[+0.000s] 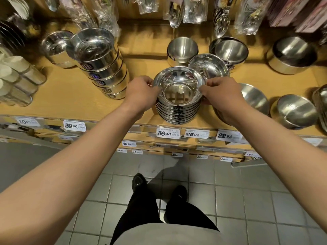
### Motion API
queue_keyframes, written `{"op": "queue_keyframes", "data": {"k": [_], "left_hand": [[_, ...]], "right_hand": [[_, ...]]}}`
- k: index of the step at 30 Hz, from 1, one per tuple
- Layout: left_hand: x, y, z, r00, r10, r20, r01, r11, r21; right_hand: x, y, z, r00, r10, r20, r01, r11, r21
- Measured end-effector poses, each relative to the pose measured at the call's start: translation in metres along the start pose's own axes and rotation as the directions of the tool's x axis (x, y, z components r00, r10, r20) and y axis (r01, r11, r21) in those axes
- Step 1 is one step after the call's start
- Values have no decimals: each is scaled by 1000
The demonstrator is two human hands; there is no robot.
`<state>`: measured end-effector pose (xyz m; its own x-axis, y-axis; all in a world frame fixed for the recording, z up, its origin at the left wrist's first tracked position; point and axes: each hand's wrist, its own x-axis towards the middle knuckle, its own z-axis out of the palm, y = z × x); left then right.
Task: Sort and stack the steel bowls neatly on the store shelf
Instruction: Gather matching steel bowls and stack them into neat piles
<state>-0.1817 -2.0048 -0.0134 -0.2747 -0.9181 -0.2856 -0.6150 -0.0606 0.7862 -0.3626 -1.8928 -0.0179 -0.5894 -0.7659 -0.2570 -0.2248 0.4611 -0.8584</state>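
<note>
A stack of several shallow steel bowls (pixel 177 110) stands near the front edge of the wooden shelf (pixel 70 92). My left hand (pixel 139 96) grips the left rim of the top bowl (pixel 178 84), and my right hand (pixel 223 98) pinches its right rim. Directly behind the stack, another shallow bowl (pixel 208 67) leans tilted against a deep bowl (pixel 230 50). A tall leaning stack of deep bowls (pixel 100 64) with labels stands to the left.
Single deep steel bowls sit behind (pixel 182 50), far right (pixel 292 53) and front right (pixel 293 110). Another bowl (pixel 254 99) lies partly behind my right wrist. Packaged utensils (pixel 175 13) hang above. White cups (pixel 16 76) line the left. Price tags (pixel 168 133) run along the shelf edge.
</note>
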Motion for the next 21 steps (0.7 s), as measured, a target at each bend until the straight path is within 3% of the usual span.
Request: {"op": "queue_keyframes", "data": {"k": [6, 11, 13, 16, 19, 21], "left_hand": [[0, -6, 0, 1000, 13, -6, -14, 1000, -14], [-5, -7, -1, 990, -102, 102, 119, 977, -176], [-13, -12, 1, 945, -187, 267, 266, 917, -298], [-21, -25, 9, 862, -206, 463, 425, 793, -437], [-20, -27, 13, 841, -204, 501, 486, 690, -536], [-17, -26, 9, 848, -197, 492, 481, 675, -559]], "right_hand": [[0, 4, 1, 1000, -22, 9, 22, 1000, -1], [-6, -1, 4, 998, 43, 54, -46, 998, 52], [-13, 2, 10, 986, 108, 130, -128, 979, 161], [-20, 11, 22, 951, 170, 260, -258, 899, 354], [-24, 9, 31, 941, 187, 282, -299, 848, 438], [-20, 7, 36, 944, 192, 269, -301, 836, 459]]}}
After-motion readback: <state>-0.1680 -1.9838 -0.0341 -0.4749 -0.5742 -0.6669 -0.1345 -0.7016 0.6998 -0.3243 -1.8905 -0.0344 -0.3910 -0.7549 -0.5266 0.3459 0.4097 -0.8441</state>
